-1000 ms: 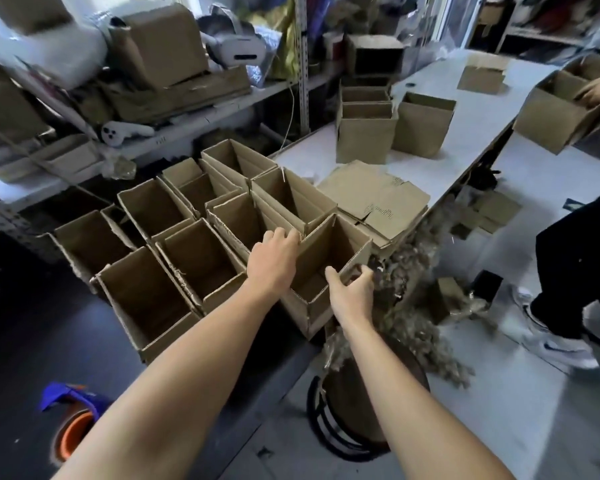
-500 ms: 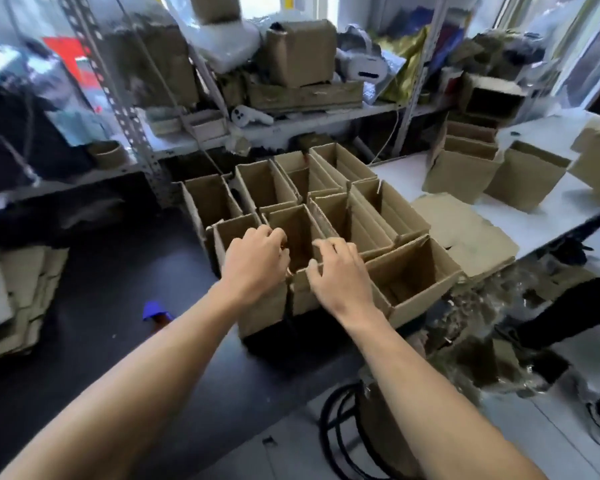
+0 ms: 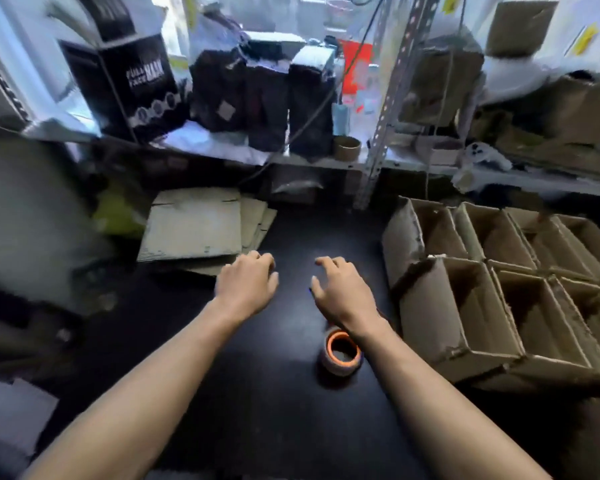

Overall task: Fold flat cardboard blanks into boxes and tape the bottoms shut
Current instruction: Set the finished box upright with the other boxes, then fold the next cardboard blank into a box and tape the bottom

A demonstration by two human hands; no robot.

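Cardboard blanks (image 3: 194,226) lie just beyond two empty, loosely curled hands, left hand (image 3: 246,285) and right hand (image 3: 343,292), above a tape roll (image 3: 341,351).

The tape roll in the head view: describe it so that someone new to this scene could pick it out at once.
Start at the dark worktop, between the flat cardboard blanks on the left and the block of folded open boxes on the right. The tape roll lies just beneath the right hand's wrist. It is the only round thing there, with a bright orange core.
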